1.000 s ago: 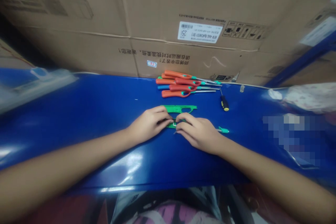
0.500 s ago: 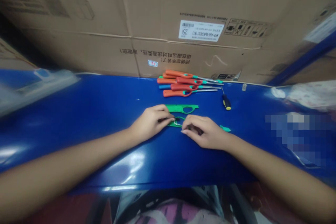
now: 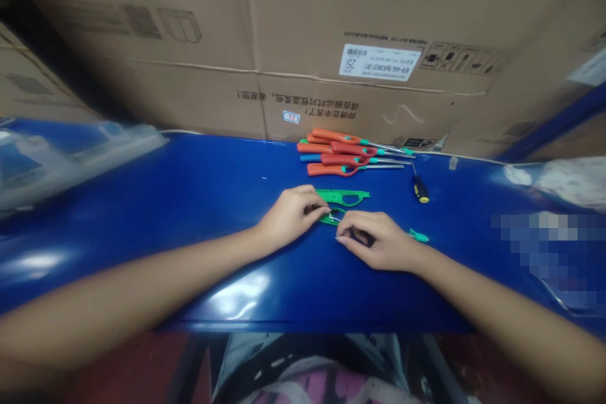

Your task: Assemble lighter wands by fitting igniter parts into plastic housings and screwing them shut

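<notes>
Both hands are closed at an opened green lighter half [image 3: 332, 217] on the blue table. A thin white wire and a small dark part show inside it. My left hand [image 3: 294, 218] pinches its left end, thumb and fingertips together near the wire. My right hand [image 3: 379, 240] curls over its right end and hides what is under the fingers. A teal tip [image 3: 419, 236] sticks out past the right hand; whether it joins the lighter is hidden. Just behind lies another green shell half [image 3: 353, 197], with a trigger opening, close to the left fingers.
Several long-nosed lighters [image 3: 338, 160], mostly orange and red, lie piled at the back. A black-and-yellow screwdriver [image 3: 419, 190] is to their right. Behind stands a large cardboard box [image 3: 293, 31]. Clear plastic bags [image 3: 95, 161] lie at left on the blue table [image 3: 199, 290].
The view has shifted, so everything sits slightly further right. Both hands stay at the green lighter half, with only slight finger movement.
</notes>
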Demonstrator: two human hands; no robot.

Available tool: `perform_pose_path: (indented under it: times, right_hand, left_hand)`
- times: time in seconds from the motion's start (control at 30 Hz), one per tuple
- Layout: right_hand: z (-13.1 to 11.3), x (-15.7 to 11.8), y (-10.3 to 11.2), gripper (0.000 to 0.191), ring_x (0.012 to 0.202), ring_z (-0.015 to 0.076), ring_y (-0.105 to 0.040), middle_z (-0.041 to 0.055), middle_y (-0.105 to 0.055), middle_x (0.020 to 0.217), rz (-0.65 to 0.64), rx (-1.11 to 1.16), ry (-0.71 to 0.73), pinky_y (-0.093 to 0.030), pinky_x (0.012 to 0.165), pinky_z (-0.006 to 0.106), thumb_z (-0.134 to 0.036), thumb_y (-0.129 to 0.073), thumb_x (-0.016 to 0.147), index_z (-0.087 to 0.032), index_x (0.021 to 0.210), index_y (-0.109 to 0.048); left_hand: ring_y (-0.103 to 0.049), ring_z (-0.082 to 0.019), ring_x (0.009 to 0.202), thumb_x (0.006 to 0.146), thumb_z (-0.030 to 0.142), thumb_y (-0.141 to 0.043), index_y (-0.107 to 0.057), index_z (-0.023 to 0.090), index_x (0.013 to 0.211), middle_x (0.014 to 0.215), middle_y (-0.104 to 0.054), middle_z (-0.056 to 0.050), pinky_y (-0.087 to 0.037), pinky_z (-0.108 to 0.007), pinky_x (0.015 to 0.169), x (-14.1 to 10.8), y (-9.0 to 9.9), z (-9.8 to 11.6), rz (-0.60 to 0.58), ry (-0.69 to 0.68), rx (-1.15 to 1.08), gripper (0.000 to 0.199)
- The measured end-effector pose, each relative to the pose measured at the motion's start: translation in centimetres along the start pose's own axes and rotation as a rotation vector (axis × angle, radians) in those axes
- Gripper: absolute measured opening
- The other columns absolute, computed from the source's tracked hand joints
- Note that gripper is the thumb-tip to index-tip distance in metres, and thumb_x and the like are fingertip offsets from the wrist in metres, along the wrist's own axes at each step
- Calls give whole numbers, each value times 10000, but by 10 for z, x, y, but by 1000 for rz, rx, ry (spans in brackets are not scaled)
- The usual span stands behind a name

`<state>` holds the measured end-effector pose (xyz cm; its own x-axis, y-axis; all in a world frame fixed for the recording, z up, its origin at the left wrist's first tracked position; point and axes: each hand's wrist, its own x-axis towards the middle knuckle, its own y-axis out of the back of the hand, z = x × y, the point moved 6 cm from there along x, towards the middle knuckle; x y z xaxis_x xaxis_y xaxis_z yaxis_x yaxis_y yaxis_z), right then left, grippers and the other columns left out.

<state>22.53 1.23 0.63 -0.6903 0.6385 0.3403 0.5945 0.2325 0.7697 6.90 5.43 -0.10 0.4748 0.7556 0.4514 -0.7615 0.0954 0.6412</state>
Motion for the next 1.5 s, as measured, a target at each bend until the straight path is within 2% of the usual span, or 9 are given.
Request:
perform_pose_path:
  times: [0.13,0.23,0.43,0.57,0.7,0.9,1.0,1.23,1.5]
  right_hand:
    - [3,2,8,62,568,81,-463,23,-596,846,117,106,-74,-413,534,227,-235,-583,949,-188,927,-617]
    - [7,4,15,129,611,95,-490,44,-588,889,200,143,-148,-405,508,224,-279,-555,974,-181,940,-630]
    - [12,4,17,261,752,130,-575,75,-626,920,217,158,-145,-441,573,233,-301,-454,1028,-169,939,-661]
    - [19,2,14,140,562,74,-467,30,-601,829,248,97,-187,-385,498,215,-262,-604,949,-162,902,-690]
    - [22,2,10,75,538,71,-474,3,-610,747,219,28,-171,-414,544,223,-217,-696,884,-161,923,-726]
    - [18,3,9,82,553,87,-510,24,-670,772,178,-43,-148,-420,550,229,-198,-674,904,-168,853,-731]
    - [15,3,11,111,643,120,-579,32,-666,780,178,-76,-121,-459,611,238,-175,-644,919,-169,823,-698]
    - [13,2,12,136,752,157,-618,43,-661,811,138,-125,-91,-490,700,268,-157,-585,953,-179,836,-651]
    - [14,-1,6,174,840,171,-625,59,-644,896,-11,-285,-143,-492,764,277,-165,-488,1001,-179,899,-628]
  left_hand:
    - [-650,-151,752,921,159,-663,-768,149,887,822,-676,-45,-523,-255,708,-3,-1,2,-28,-72,42,111]
    - [-668,-175,839,964,149,-586,-763,143,1004,919,-698,-80,-542,-277,763,-8,-1,8,-111,-164,145,182]
    - [-654,-229,957,1017,203,-495,-720,156,1158,1070,-715,-118,-549,-372,845,-18,3,26,-222,-298,375,270]
    - [-657,-198,879,989,192,-561,-755,161,1039,956,-737,-79,-548,-329,795,-18,2,26,-171,-255,226,203]
    - [-666,-181,822,943,169,-634,-771,157,1019,882,-743,-67,-548,-308,757,-15,1,20,-100,-172,54,157]
    - [-688,-170,764,883,179,-713,-791,178,949,846,-761,-50,-550,-283,700,-13,-1,12,-60,-15,-49,102]
    - [-698,-178,807,910,210,-690,-788,179,964,886,-769,-55,-563,-297,746,-13,-1,16,-70,-42,-33,116]
    - [-649,-240,999,972,267,-593,-702,148,1220,1098,-720,-119,-534,-389,904,-22,-4,31,-243,-200,193,296]
    - [-653,-240,947,918,285,-699,-673,172,1236,1035,-758,-85,-523,-397,864,-22,-4,24,-162,-144,157,339]
